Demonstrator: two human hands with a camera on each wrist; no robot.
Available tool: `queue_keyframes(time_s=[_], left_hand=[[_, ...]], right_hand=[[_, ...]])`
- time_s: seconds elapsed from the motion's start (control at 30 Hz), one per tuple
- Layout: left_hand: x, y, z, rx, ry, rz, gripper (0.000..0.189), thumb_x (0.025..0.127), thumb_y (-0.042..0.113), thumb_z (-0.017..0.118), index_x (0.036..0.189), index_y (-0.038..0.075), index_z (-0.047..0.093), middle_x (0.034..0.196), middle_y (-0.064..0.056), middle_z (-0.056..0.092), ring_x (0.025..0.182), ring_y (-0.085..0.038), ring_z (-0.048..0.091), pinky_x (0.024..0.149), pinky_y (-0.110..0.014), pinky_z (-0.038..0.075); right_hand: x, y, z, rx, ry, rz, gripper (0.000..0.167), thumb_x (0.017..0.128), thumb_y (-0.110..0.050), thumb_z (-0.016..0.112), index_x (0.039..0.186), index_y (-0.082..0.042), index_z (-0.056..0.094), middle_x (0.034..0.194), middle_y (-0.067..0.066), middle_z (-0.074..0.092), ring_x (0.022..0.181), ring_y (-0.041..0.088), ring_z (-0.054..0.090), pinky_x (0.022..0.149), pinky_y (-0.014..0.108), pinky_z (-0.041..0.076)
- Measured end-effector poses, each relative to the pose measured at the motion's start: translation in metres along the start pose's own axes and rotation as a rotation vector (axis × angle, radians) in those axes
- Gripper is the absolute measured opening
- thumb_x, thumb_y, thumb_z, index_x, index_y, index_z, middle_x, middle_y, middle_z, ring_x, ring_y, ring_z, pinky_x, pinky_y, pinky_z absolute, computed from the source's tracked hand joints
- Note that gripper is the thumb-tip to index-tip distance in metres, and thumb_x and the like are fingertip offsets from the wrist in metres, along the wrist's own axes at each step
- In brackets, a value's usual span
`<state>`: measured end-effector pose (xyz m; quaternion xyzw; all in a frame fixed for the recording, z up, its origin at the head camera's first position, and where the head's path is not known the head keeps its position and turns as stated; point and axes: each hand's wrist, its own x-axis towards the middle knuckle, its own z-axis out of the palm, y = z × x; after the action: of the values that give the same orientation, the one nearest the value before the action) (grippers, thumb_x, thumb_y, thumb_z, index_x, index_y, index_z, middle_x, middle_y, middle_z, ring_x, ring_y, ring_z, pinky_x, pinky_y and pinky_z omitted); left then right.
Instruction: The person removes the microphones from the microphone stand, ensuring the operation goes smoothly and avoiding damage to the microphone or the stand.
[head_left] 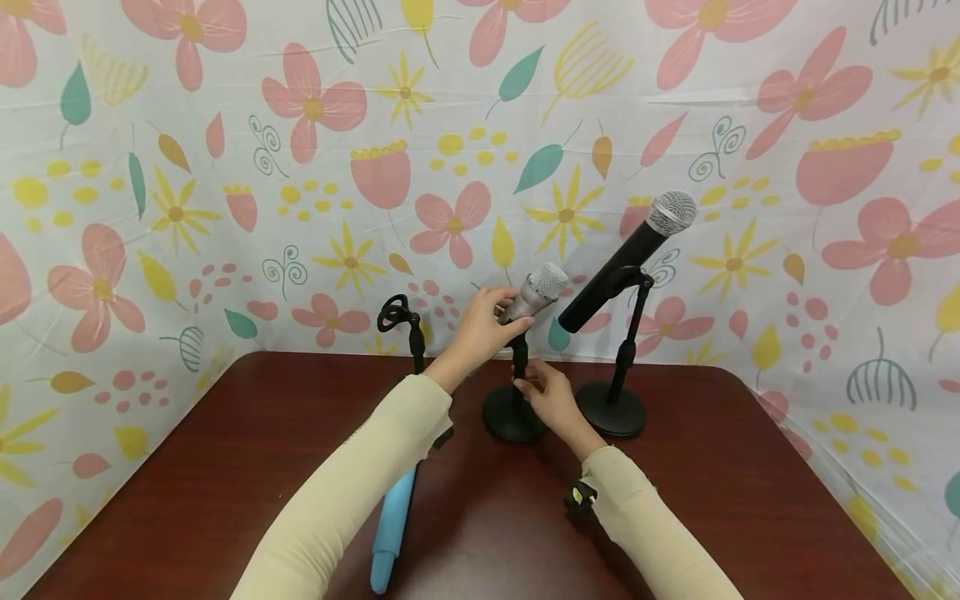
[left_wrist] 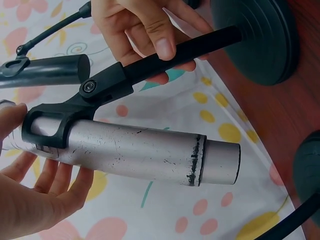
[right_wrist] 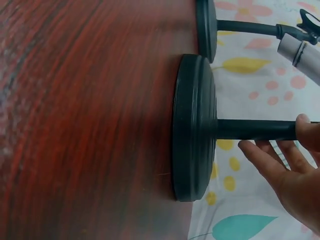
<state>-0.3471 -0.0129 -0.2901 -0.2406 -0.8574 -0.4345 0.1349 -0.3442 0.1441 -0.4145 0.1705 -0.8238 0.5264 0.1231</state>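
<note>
A silver microphone [head_left: 546, 282] sits tilted in the black clip [left_wrist: 107, 86] of the middle stand [head_left: 513, 421], mesh head up and to the right. My left hand [head_left: 483, 327] holds its body close to the clip, thumb on one side and fingers on the other, as the left wrist view shows. Lower down, my right hand [head_left: 553, 398] grips the stand's pole [right_wrist: 255, 129] between thumb and fingers. The round base [right_wrist: 192, 130] rests on the table. Scuffs and a worn dark ring mark the microphone's tail end [left_wrist: 220, 161].
To the right, a black microphone [head_left: 615, 275] with a silver head leans in another stand [head_left: 611, 410]. At left stands a third stand with a vacant clip [head_left: 397, 312]. A light-blue tapered rod [head_left: 392, 525] is partly hidden by my left forearm. Behind the table [head_left: 225, 492] hangs flowered cloth [head_left: 450, 100].
</note>
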Motion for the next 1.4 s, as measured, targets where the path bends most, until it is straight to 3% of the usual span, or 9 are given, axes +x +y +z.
queue_keyframes(time_s=[0.23, 0.63, 1.17, 1.4], left_hand=[[-0.002, -0.002, -0.004, -0.008, 0.016, 0.012, 0.044, 0.087, 0.024, 0.073, 0.126, 0.007, 0.061, 0.112, -0.012, 0.057, 0.1, -0.025, 0.057, 0.083, -0.036, 0.05], [-0.005, -0.002, -0.019, -0.095, 0.065, 0.019, 0.044, 0.081, 0.019, 0.079, 0.119, 0.002, 0.067, 0.11, -0.012, 0.059, 0.099, -0.026, 0.058, 0.073, -0.029, 0.052], [-0.009, 0.001, -0.024, -0.105, 0.112, -0.006, 0.043, 0.079, 0.022, 0.081, 0.116, 0.004, 0.07, 0.102, -0.005, 0.06, 0.097, -0.021, 0.058, 0.075, -0.03, 0.051], [-0.009, 0.001, -0.023, -0.127, 0.119, -0.018, 0.042, 0.079, 0.02, 0.081, 0.116, 0.004, 0.07, 0.102, -0.005, 0.06, 0.096, -0.02, 0.057, 0.077, -0.031, 0.05]], right_hand=[[-0.002, -0.001, 0.0, -0.006, -0.017, -0.025, 0.017, 0.094, -0.004, 0.061, 0.111, -0.005, 0.065, 0.099, 0.012, 0.067, 0.103, 0.03, 0.065, 0.08, 0.042, 0.055], [-0.004, -0.011, 0.006, -0.028, -0.011, -0.082, 0.012, 0.092, -0.003, 0.063, 0.103, -0.007, 0.066, 0.09, 0.009, 0.067, 0.08, 0.028, 0.065, 0.067, 0.033, 0.05], [-0.005, -0.02, 0.005, -0.059, -0.026, -0.082, 0.008, 0.093, -0.002, 0.062, 0.099, -0.005, 0.065, 0.092, 0.009, 0.068, 0.081, 0.022, 0.064, 0.067, 0.033, 0.048], [-0.007, -0.023, 0.004, -0.066, -0.038, -0.057, 0.008, 0.093, -0.004, 0.061, 0.101, -0.003, 0.064, 0.091, 0.01, 0.069, 0.078, 0.028, 0.065, 0.066, 0.034, 0.048]])
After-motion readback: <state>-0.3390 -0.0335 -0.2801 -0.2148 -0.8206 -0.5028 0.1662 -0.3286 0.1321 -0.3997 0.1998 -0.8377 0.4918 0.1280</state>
